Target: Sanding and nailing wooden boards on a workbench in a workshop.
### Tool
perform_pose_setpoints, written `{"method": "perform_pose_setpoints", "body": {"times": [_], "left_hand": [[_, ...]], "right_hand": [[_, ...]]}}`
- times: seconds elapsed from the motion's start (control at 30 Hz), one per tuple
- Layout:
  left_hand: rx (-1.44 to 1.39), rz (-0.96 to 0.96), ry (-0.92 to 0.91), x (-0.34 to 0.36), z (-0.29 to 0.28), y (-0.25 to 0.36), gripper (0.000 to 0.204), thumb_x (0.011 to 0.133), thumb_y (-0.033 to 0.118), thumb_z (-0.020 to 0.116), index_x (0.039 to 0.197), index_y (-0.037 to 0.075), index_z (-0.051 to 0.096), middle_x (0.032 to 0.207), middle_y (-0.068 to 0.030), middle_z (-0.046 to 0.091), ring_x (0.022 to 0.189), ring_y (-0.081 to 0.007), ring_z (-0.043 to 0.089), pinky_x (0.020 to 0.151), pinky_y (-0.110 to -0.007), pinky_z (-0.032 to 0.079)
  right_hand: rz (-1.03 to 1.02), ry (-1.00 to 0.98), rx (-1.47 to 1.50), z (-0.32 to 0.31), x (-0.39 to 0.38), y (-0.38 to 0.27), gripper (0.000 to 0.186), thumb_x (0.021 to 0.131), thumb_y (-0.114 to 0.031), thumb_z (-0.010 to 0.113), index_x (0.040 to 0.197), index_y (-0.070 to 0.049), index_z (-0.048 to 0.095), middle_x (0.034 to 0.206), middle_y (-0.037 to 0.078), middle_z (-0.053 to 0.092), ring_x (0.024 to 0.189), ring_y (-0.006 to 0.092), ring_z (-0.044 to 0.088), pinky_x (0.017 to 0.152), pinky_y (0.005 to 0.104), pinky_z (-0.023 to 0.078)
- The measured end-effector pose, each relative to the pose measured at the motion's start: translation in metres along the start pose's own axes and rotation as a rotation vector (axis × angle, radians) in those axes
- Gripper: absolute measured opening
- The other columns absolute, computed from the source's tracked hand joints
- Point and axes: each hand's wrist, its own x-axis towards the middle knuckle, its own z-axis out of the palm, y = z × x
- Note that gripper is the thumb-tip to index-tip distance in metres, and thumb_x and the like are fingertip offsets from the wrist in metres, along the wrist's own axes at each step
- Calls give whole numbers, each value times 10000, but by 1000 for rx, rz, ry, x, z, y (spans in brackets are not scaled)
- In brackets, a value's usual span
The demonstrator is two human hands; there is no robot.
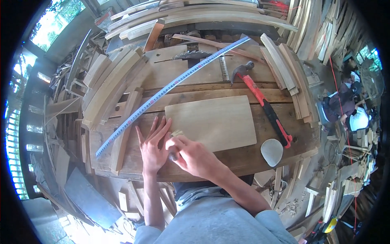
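Note:
A flat rectangular wooden board (211, 122) lies on the workbench (199, 164) in front of me. My left hand (153, 148) is laid beside the board's left edge, fingers spread, with fingertips at its corner. My right hand (189, 154) is closed around what looks like a small brush (176, 133). Its pale tuft shows above my fist at the board's lower left corner, and the dark handle end pokes out below. Right of the board lies a claw hammer (264, 103) with a red and black handle. A pale rounded disc (271, 152) sits near the front edge.
A long white and blue measuring strip (170, 86) crosses the bench diagonally. Behind it are a toothed saw blade (193, 55) and a metal ruler (224, 68). Wooden strips are stacked at left (113, 81) and right (286, 69). Another person (345, 101) is at far right.

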Motion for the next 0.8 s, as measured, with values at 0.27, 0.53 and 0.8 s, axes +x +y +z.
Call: {"method": "perform_pose_setpoints", "body": {"times": [0.27,0.53,0.8], "left_hand": [[3,-49,14,-1,1,-1,400,1065,246,656,1462,244,706,1477,-73,689,1517,-275,516,1322,-665,-6],[5,-40,17,-1,1,0,408,1059,224,660,1464,236,704,1467,-91,694,1516,-270,517,1326,-654,-8],[-6,-3,16,1,3,2,430,1048,198,657,1475,225,694,1478,-74,688,1516,-265,518,1324,-662,12]], "right_hand": [[288,288,-57,-111,-48,41,140,1072,-116,577,1067,-35,691,810,38,614,654,82,526,593,300,430],[260,231,-552,-95,-42,8,215,901,-34,729,1103,-89,681,1024,131,681,955,350,709,844,488,575],[-83,144,-31,-5,-2,13,168,972,-105,726,1122,-50,676,932,131,663,758,287,693,695,404,568]]}}
